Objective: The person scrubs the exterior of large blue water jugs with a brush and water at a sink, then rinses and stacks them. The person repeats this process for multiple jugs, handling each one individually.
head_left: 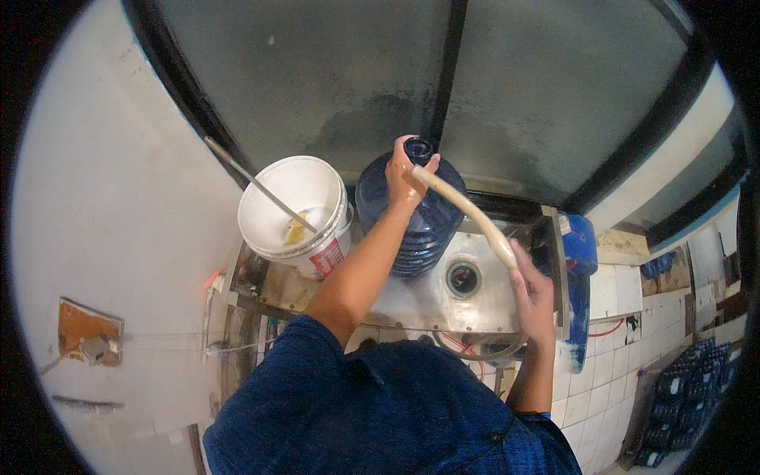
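On the metal sink [467, 314], a large dark-blue bottle [427, 241] stands with its mouth [419, 149] up, beside the round drain [463, 279]. The left hand [405, 178] has its fingers wrapped around the bottle's neck. Fingers of the right hand [535, 293] are clamped on a pale hose [477, 216], which arcs over the bottle to end just beside its mouth; whether the end touches, I cannot tell. To the left, 1 grey rod [261, 188] leans in a white bucket [255, 218] with a yellow piece [296, 229] inside.
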`<state>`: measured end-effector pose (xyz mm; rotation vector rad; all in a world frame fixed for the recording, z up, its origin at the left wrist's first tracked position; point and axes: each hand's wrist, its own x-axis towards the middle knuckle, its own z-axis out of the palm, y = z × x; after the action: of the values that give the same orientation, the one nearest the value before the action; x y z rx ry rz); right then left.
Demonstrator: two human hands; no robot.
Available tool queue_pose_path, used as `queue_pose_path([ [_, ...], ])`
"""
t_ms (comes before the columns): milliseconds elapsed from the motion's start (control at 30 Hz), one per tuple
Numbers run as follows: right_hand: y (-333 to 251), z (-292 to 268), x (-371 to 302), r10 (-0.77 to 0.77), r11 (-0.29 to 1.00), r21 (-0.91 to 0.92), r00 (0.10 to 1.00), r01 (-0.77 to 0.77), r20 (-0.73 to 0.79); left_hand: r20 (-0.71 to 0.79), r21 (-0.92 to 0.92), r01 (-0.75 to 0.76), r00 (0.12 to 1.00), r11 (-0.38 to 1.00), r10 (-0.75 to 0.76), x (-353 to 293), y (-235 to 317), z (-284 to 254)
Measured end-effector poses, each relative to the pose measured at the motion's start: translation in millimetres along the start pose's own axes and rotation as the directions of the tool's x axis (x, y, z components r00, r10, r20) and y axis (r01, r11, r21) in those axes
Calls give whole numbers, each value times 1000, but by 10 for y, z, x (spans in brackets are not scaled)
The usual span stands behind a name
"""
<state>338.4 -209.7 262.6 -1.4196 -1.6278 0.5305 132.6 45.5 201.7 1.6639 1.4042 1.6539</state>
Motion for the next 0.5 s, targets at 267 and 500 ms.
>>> queue_pose_path([
  [267, 842, -302, -161, 83, 996, 33, 997, -83, 11, 320, 423, -183, 947, 887, 43, -505, -349, -755],
  [500, 1001, -440, 6, 183, 974, 105, 967, -203, 175, 147, 102, 60, 986, 993, -74, -938, -1037, -1016],
])
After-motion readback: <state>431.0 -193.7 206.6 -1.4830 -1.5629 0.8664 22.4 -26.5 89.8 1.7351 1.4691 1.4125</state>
